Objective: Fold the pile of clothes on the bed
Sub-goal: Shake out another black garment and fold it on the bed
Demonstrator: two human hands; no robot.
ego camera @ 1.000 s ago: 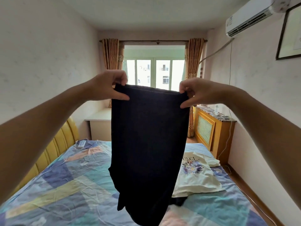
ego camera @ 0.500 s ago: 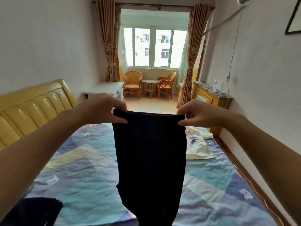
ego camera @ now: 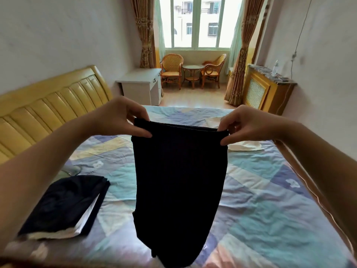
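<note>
Across the patchwork bedspread (ego camera: 260,206) I held the dark trousers (ego camera: 179,180) up by the waistband, left hand (ego camera: 117,118) and right hand (ego camera: 249,124) each pinching 1 corner, legs hanging above the bed. Best to lower them flat, then fold lengthwise.

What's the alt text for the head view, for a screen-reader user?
Two bare hands hold up a dark ribbed garment by its top corners over a bed with a patchwork quilt, left hand and right hand each pinching an edge. A folded dark garment lies on the quilt at left, a pale garment beyond the right hand.
</note>
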